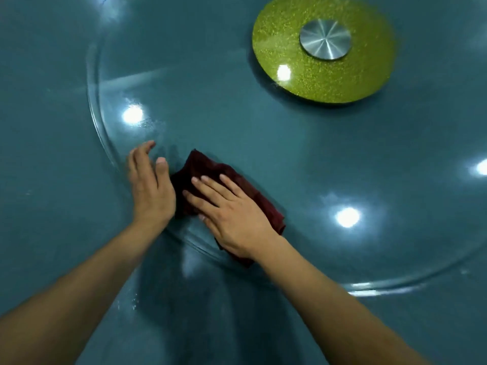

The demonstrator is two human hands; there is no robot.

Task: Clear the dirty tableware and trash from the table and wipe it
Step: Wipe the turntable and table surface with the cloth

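A dark red cloth [203, 167] lies crumpled on the clear glass turntable [100, 133] that covers the teal table [47, 233]. My right hand [232, 212] presses flat on the cloth with its fingers spread, near the turntable's near rim. My left hand [151, 185] rests just left of the cloth, fingers extended on the glass, touching the cloth's left edge. No tableware or trash is in view.
A glittery yellow-green disc [303, 75] with a round metal hub [325, 42] sits at the turntable's centre, far right. Ceiling lights reflect in bright spots on the glass. Faint smears show on the surface by my left arm.
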